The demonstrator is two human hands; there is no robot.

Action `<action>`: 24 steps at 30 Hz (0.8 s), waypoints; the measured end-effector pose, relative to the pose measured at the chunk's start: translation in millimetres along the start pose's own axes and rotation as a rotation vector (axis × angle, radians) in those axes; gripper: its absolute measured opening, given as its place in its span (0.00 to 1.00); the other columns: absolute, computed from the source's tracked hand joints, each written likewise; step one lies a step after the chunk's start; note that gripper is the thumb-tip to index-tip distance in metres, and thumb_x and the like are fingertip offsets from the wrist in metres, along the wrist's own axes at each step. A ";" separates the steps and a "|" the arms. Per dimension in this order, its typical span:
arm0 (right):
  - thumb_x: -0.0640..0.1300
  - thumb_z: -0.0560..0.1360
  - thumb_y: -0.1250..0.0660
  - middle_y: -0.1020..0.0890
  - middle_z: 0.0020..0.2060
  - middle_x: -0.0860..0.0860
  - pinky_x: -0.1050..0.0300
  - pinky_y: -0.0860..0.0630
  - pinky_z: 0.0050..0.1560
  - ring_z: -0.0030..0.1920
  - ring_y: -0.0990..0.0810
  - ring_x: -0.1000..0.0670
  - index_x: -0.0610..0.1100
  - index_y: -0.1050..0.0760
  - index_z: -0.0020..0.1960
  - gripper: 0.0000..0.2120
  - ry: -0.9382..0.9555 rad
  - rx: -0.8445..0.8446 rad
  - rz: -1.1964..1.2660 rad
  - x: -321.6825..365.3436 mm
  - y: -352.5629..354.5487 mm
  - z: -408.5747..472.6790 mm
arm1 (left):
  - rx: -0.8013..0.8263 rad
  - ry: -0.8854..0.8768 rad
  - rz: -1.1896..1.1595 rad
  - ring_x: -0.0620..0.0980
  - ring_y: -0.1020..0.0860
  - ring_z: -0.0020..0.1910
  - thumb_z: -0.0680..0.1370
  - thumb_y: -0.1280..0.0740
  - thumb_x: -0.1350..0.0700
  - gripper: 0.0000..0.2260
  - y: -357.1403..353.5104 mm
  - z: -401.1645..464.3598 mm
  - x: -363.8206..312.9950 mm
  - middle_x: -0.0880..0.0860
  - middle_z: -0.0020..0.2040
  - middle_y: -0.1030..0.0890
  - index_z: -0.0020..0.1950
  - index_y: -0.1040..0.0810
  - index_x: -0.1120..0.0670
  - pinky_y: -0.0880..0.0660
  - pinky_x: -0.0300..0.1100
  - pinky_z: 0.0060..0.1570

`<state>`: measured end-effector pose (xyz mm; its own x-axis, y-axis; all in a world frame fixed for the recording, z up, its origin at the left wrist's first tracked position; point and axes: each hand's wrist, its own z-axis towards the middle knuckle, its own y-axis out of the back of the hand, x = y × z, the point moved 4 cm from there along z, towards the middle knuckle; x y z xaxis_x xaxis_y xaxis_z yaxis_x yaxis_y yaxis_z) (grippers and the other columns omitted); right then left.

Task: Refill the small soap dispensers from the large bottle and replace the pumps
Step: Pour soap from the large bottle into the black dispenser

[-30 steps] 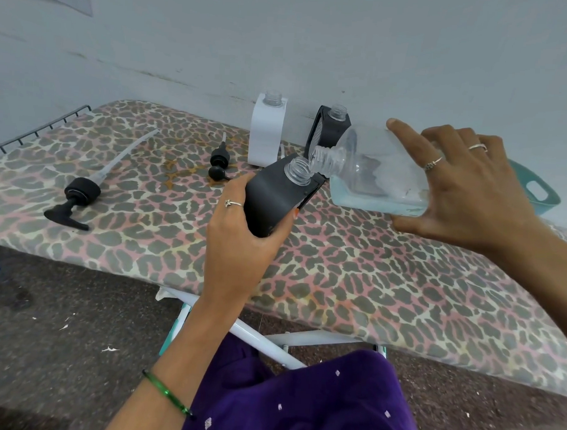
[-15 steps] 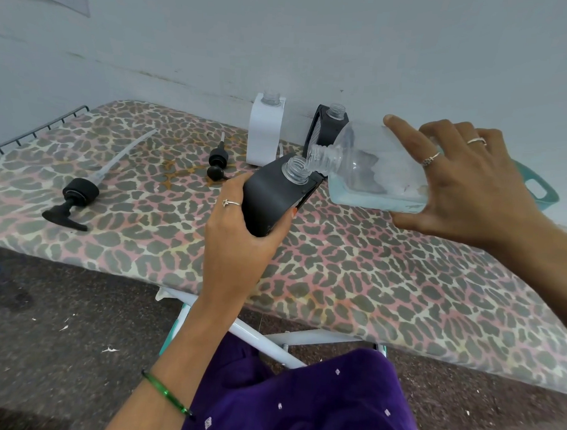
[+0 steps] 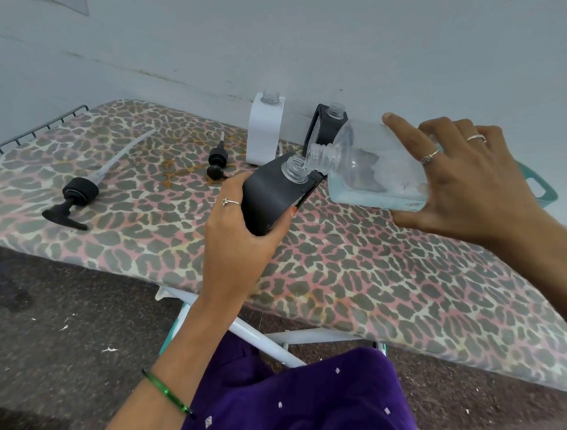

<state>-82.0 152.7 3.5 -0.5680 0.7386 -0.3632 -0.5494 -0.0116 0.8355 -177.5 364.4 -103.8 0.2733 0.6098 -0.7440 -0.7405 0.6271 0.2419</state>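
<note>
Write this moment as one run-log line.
step: pouring | left hand: holds tilted black dispenser | right hand: tips large bottle mouth to its neck | pumps: off, on board

1. We hold a black dispenser in our left hand, tilted away from us, its clear open neck pointing up and to the right.
2. Our right hand grips the large clear bottle lying nearly on its side, its threaded mouth just over the dispenser's neck (pale blue soap pools along the bottle's lower side).
3. On the leopard-print ironing board, a white dispenser and a second black dispenser stand uncapped by the wall.
4. A large black pump with a long tube lies at left; a small black pump lies near the white dispenser.
5. A teal handle shows behind our right hand.
</note>
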 end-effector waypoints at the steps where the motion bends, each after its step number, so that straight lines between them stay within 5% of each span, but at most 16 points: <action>1: 0.61 0.59 0.24 0.26 0.56 0.36 0.37 0.32 0.55 0.53 0.25 0.35 0.47 0.42 0.76 0.53 0.001 -0.001 -0.001 0.1 0.1 0.1 | -0.002 0.000 0.001 0.38 0.27 0.48 0.71 0.24 0.54 0.24 0.2 -0.1 -0.1 0.48 0.52 0.24 0.63 0.28 0.59 0.30 0.23 0.46; 24: 0.63 0.59 0.27 0.26 0.57 0.36 0.37 0.33 0.56 0.54 0.25 0.35 0.48 0.44 0.77 0.52 -0.006 0.029 -0.008 0.9 1.4 1.1 | 0.001 0.012 -0.011 0.40 0.26 0.48 0.71 0.25 0.54 0.23 0.4 0.1 0.0 0.49 0.52 0.23 0.62 0.28 0.58 0.28 0.26 0.46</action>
<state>-82.6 154.1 4.7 -0.5602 0.7423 -0.3677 -0.5356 0.0140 0.8443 -177.7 364.8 -103.7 0.2738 0.5971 -0.7540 -0.7372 0.6338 0.2342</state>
